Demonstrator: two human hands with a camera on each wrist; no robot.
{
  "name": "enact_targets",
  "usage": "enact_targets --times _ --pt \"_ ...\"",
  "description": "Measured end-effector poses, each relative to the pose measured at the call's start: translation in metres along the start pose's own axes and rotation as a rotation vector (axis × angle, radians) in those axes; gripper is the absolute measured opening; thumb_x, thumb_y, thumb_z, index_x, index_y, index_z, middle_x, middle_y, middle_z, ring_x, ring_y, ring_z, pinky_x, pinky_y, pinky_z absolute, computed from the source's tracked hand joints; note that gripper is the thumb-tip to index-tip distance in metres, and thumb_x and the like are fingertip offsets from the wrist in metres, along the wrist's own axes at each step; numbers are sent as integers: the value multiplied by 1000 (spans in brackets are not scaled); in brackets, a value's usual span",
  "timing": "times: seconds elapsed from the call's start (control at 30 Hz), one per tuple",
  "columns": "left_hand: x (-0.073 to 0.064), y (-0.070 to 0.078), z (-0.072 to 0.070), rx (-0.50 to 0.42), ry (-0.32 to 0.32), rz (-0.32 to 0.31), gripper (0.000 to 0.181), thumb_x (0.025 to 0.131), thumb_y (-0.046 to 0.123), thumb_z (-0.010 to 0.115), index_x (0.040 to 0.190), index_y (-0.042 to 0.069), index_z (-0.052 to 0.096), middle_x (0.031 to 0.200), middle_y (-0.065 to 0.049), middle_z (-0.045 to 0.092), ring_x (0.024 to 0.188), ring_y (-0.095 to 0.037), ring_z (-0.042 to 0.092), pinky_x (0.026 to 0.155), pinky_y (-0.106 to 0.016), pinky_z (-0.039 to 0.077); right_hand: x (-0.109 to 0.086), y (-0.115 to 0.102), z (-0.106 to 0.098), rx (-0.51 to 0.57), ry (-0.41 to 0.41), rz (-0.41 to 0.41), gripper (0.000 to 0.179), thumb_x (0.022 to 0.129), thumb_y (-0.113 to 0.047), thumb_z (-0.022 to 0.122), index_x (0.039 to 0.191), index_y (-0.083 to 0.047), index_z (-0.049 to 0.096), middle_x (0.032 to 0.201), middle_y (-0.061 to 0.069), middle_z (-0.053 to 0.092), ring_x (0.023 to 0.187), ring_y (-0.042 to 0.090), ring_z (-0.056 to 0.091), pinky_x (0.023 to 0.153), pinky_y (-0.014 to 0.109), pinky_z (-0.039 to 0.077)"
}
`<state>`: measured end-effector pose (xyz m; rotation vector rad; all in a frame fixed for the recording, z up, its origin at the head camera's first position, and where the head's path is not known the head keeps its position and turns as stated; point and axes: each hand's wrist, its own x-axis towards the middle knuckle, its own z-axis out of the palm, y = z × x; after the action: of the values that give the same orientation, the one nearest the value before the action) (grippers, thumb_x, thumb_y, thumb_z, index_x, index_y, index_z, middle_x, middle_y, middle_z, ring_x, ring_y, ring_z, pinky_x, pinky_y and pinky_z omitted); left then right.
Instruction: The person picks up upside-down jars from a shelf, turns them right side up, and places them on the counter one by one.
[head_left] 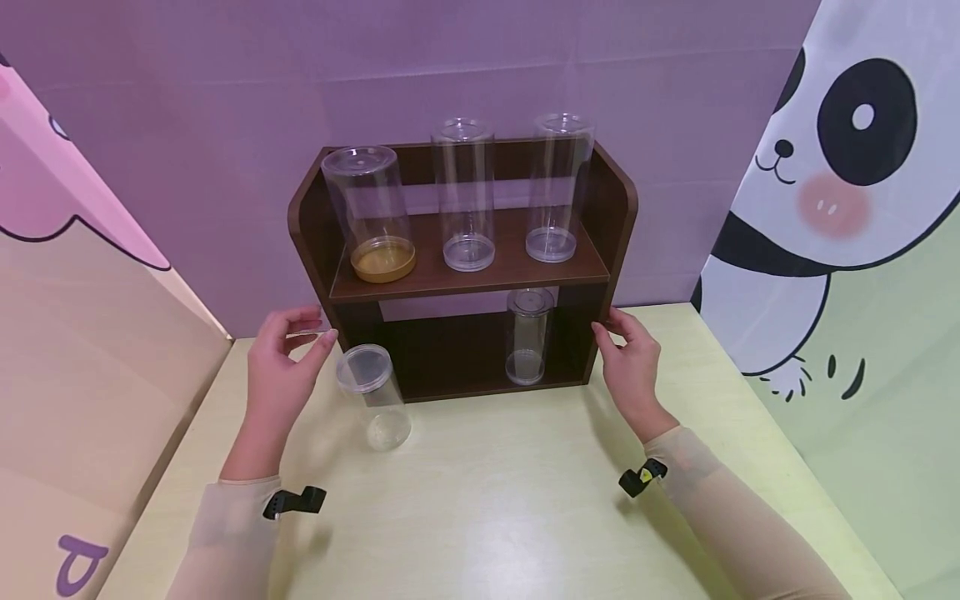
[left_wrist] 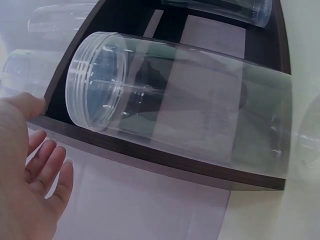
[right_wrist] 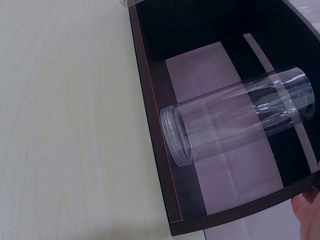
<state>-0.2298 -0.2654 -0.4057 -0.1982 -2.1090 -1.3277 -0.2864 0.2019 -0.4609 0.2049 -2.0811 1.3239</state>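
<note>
A dark brown two-tier wooden shelf stands on the table between both hands. My left hand is at its left side panel, fingers loosely extended and thumb tip right at the front edge; the left wrist view shows the fingers outside the panel. My right hand holds the right side panel, thumb at the front edge and fingers along the outside. A clear jar with a frosted lid stands on the table before the shelf's left end. A small clear jar is on the lower tier, at the right.
Along the upper tier stand a wide clear jar with a gold base and two tall clear jars, one in the middle and one at the right. A purple backdrop is behind; printed panels flank the pale table.
</note>
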Motion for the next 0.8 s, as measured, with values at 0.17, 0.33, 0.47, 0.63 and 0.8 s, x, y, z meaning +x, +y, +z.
enact_targets --times 0.17,0.33,0.47,0.63,0.8 --pt "12 3 4 -26 22 -6 41 99 6 82 138 2 70 130 -8 68 114 -7 67 100 -17 56 0 0 0 -12 3 -5 30 106 -8 76 136 -4 76 123 14 79 112 32 77 86 7 53" --pt "20 11 7 -75 69 -38 45 100 11 83 144 7 71 134 -2 69 118 -7 69 99 -18 58 0 -1 0 -15 5 -8 30 106 -7 76 135 -4 77 123 15 79 112 34 77 88 9 53" --pt "27 14 11 -127 120 -49 44 100 11 83 143 7 73 131 1 73 115 -7 71 93 -17 59 1 0 1 -12 13 -11 29 105 -6 77 134 -3 77 122 15 80 110 35 78 87 8 52" --pt "30 14 16 -162 182 -67 40 98 8 84 137 4 76 122 4 76 108 -6 74 87 -15 60 2 3 2 -7 18 2 27 105 -6 77 132 -2 78 121 15 80 109 35 78 87 9 52" --pt "30 15 19 -151 216 -72 36 98 10 86 132 3 79 119 1 77 104 -5 74 85 -15 60 2 4 2 -12 21 -8 27 105 -7 77 131 -3 78 120 14 80 108 33 78 87 13 55"
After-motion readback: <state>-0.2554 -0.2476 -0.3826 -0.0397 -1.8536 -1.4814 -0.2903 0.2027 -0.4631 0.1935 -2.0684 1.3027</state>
